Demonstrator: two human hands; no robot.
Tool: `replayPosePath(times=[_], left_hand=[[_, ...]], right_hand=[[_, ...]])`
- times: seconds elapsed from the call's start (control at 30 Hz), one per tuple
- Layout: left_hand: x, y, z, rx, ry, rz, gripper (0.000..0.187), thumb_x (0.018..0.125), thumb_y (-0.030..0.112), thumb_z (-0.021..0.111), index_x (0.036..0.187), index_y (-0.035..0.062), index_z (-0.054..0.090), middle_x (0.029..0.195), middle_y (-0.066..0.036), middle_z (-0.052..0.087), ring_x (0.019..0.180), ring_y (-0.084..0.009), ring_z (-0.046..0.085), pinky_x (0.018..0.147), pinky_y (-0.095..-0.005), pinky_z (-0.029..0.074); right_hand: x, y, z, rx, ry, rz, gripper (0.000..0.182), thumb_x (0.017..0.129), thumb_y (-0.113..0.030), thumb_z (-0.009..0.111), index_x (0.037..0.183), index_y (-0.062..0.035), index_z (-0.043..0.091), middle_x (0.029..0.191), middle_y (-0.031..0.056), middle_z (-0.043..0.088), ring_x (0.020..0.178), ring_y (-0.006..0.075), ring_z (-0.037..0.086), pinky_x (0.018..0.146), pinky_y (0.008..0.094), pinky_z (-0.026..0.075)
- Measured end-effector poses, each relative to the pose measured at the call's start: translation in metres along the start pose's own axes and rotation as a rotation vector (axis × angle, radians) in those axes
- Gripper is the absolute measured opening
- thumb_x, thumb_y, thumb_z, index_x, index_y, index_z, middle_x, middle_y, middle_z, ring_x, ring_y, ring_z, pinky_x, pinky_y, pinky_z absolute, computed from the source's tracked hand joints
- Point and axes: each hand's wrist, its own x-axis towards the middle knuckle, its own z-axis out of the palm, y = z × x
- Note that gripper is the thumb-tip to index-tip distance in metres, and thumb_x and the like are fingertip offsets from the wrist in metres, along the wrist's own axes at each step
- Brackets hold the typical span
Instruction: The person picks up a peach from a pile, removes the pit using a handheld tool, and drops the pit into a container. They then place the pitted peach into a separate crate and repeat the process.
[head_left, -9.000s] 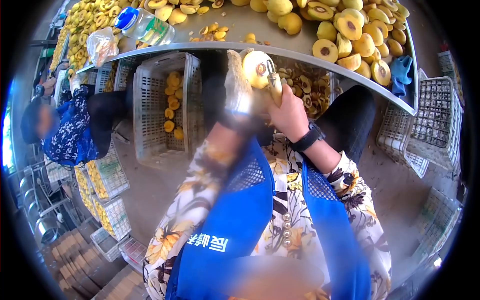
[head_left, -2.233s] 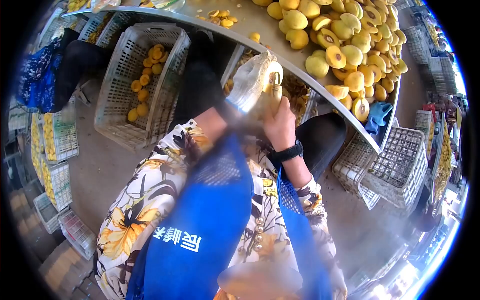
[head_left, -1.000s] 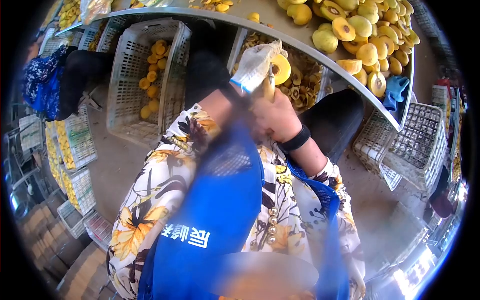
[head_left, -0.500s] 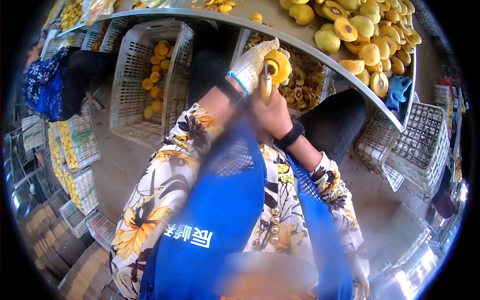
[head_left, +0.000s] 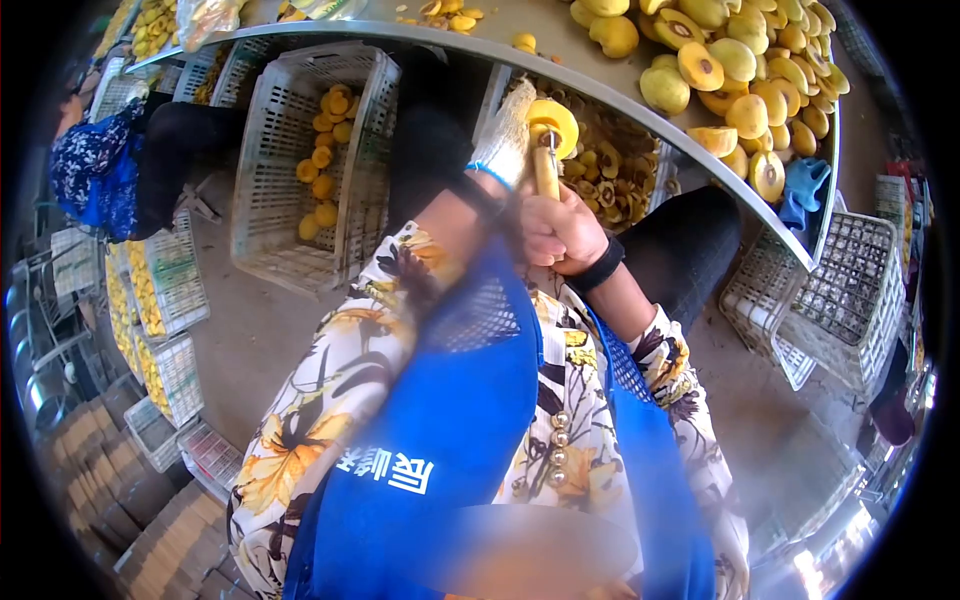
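Note:
My left hand (head_left: pixel 505 135), in a white knit glove, is closed around a halved yellow peach (head_left: pixel 565 125). The peach half's cut side faces toward me, partly covered by the tool. Bare, with a black band at the wrist, my right hand (head_left: pixel 568 235) grips a pitting tool by its yellowish handle (head_left: pixel 547 175). Its metal tip meets the middle of the peach half; the exact shape of the tip is hard to see. Just beyond both hands, below the table edge, sits a container of brown-centred peach scraps (head_left: pixel 612 160).
Whole and halved peaches (head_left: pixel 740 65) are heaped on the metal-edged table (head_left: pixel 560 50), beside a blue glove (head_left: pixel 802 190). A plastic crate (head_left: pixel 255 190) with several peach halves stands at left. Stacked crates (head_left: pixel 845 285) stand at right. Another person (head_left: pixel 95 170) sits at far left.
My right hand has shifted slightly down and right, showing more of the tool's handle. The peach half has tipped a little in the gloved hand. The whole view has moved slightly.

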Motion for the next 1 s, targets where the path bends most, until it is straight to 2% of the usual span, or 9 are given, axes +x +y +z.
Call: replayPosePath(times=[0.13, 0.2, 0.33, 0.47, 0.57, 0.73, 0.77, 0.83, 1.0], left_hand=[[-0.002, 0.011, -0.015, -0.091, -0.130, 0.052, 0.044, 0.083, 0.046, 0.051, 0.100, 0.0057, 0.051, 0.091, -0.010, 0.059, 0.077, -0.0234, 0.059, 0.062, -0.0300, 0.050], [0.008, 0.022, -0.030, -0.350, -0.097, -0.158, 0.050, 0.084, 0.051, 0.045, 0.103, 0.0056, 0.050, 0.094, -0.012, 0.058, 0.081, -0.0279, 0.059, 0.064, -0.0322, 0.050], [-0.004, 0.050, -0.036, -0.265, 0.092, -0.042, 0.060, 0.084, 0.061, 0.034, 0.098, 0.0050, 0.051, 0.086, -0.017, 0.058, 0.068, -0.0293, 0.059, 0.048, -0.0299, 0.044], [-0.014, 0.101, -0.127, -0.141, -0.132, 0.216, 0.061, 0.085, 0.054, 0.040, 0.098, -0.0039, 0.055, 0.087, -0.017, 0.060, 0.073, -0.0275, 0.059, 0.054, -0.0292, 0.049], [-0.032, 0.131, -0.143, 0.900, 0.818, 0.620, 0.029, 0.082, 0.024, 0.061, 0.101, 0.0032, 0.061, 0.096, -0.008, 0.063, 0.084, -0.0147, 0.059, 0.072, -0.0254, 0.049], [-0.060, 0.104, -0.061, 0.920, 0.021, 0.632, 0.034, 0.082, 0.015, 0.060, 0.112, 0.0011, 0.054, 0.115, -0.013, 0.054, 0.104, -0.0177, 0.052, 0.092, -0.0281, 0.041], [-0.050, 0.086, -0.050, 1.246, -0.164, 0.999, 0.037, 0.081, 0.017, 0.062, 0.112, 0.0004, 0.053, 0.114, -0.013, 0.055, 0.105, -0.0195, 0.052, 0.090, -0.0290, 0.042], [-0.056, 0.071, -0.004, 1.346, -0.350, 1.051, 0.042, 0.078, 0.026, 0.065, 0.111, 0.0021, 0.055, 0.115, -0.013, 0.055, 0.104, -0.0214, 0.053, 0.086, -0.0300, 0.043], [-0.033, 0.033, 0.021, 1.291, -0.547, 0.732, 0.026, 0.085, 0.023, 0.058, 0.099, 0.0017, 0.058, 0.084, -0.008, 0.064, 0.079, -0.0186, 0.062, 0.073, -0.0280, 0.049]], right_hand=[[0.003, 0.001, -0.010, 0.055, -0.246, -0.188, 0.013, 0.086, -0.003, 0.043, 0.097, -0.0095, 0.046, 0.054, -0.0009, 0.036, 0.033, 0.0076, 0.029, 0.032, 0.0227, 0.026], [-0.002, -0.006, -0.008, -0.032, -0.038, -0.264, 0.013, 0.085, -0.004, 0.045, 0.098, -0.0082, 0.045, 0.053, -0.0003, 0.036, 0.033, 0.0079, 0.030, 0.032, 0.0232, 0.029], [-0.003, -0.010, -0.022, -0.529, 0.178, -0.388, 0.014, 0.083, -0.006, 0.052, 0.096, -0.0053, 0.047, 0.058, -0.0002, 0.045, 0.038, 0.0065, 0.037, 0.036, 0.0213, 0.034], [-0.008, -0.016, -0.027, -0.732, 0.345, -0.444, 0.019, 0.078, -0.013, 0.061, 0.093, -0.0044, 0.053, 0.063, -0.0020, 0.052, 0.046, 0.0043, 0.046, 0.041, 0.0203, 0.037], [-0.008, -0.019, -0.031, -0.907, 0.496, -0.410, 0.022, 0.077, -0.016, 0.061, 0.092, -0.0023, 0.055, 0.065, 0.0061, 0.058, 0.046, 0.0128, 0.052, 0.044, 0.0266, 0.042], [0.006, -0.008, -0.045, -1.382, 0.628, -0.657, 0.023, 0.076, -0.017, 0.060, 0.092, -0.0018, 0.054, 0.063, 0.0152, 0.059, 0.051, 0.0279, 0.058, 0.048, 0.0353, 0.045], [0.007, -0.008, -0.041, -1.443, 0.649, -0.728, 0.022, 0.075, -0.015, 0.061, 0.091, -0.0020, 0.054, 0.061, 0.0142, 0.058, 0.051, 0.0274, 0.058, 0.048, 0.0350, 0.045], [-0.005, -0.013, -0.022, -1.525, 0.658, -0.585, 0.020, 0.074, -0.015, 0.058, 0.087, -0.0012, 0.052, 0.069, 0.0225, 0.057, 0.068, 0.0393, 0.057, 0.059, 0.0430, 0.046], [-0.034, -0.025, -0.014, -1.653, 0.631, -0.510, 0.018, 0.073, -0.011, 0.055, 0.085, 0.0003, 0.048, 0.066, 0.0253, 0.055, 0.070, 0.0423, 0.055, 0.059, 0.0472, 0.044]])
